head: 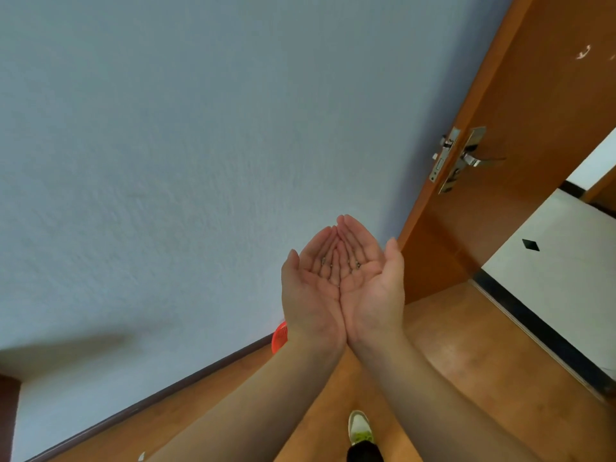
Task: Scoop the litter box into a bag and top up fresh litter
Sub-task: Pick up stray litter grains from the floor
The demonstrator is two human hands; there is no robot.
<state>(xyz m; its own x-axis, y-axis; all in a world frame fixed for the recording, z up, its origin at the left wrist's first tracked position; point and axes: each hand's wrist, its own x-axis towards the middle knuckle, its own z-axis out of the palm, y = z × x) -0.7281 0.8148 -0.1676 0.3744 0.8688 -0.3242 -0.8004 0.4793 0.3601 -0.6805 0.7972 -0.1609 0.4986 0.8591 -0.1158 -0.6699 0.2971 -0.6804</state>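
Both forearms reach forward, palms up; the left hand (311, 295) and right hand (371, 285) press together along their little-finger edges, fingers lightly cupped, holding only a few small grains (353, 263); no litter box or bag shows; an orange basket (279, 336) peeks beneath.

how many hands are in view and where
2: the left hand and right hand, palms up, cupped side by side in front of the wall, a few small grains on them.
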